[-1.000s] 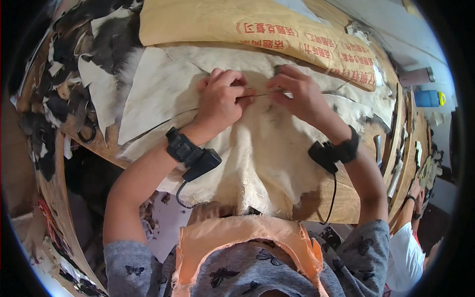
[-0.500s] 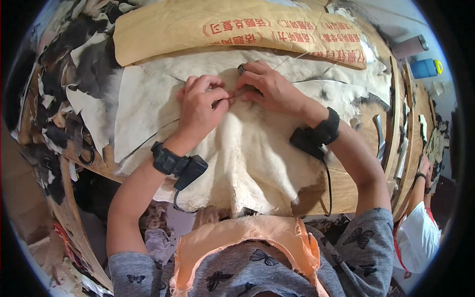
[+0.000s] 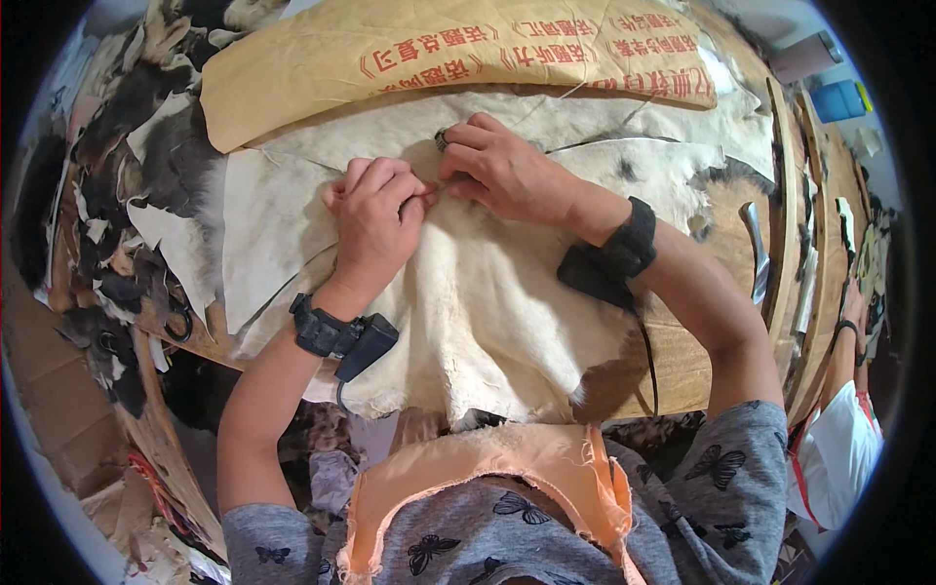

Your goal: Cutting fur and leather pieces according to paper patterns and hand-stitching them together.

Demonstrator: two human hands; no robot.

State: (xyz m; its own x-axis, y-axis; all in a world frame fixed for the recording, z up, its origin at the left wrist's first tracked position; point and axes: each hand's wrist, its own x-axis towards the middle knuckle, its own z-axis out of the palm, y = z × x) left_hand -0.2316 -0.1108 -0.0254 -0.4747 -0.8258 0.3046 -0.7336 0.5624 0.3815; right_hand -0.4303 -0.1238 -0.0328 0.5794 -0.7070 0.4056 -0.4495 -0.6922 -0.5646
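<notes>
A large cream hide (image 3: 487, 322) with soft fur edges lies on the wooden table, with cut lines running across it. My left hand (image 3: 375, 219) is closed, fingertips pinching the hide along a line near the middle. Just to its right, my right hand (image 3: 497, 171) is also curled and pinched at that line, a dark band or cap on one finger. Whether a small tool is between the fingertips is too hidden to tell. Beyond both hands lies a long folded sheet of brown paper (image 3: 283, 88) with red print.
Dark-and-white fur scraps (image 3: 117, 234) pile at left. At right are a metal tool (image 3: 753, 253), wooden strips (image 3: 780, 195), a pink tumbler (image 3: 795, 58) and a blue bottle (image 3: 837, 100). A co-worker's arm (image 3: 840, 361) reaches in at far right.
My hands have drawn closer together, the right moving leftward along the line in the hide. The whole view has shifted a little, and both hands now appear further left.
</notes>
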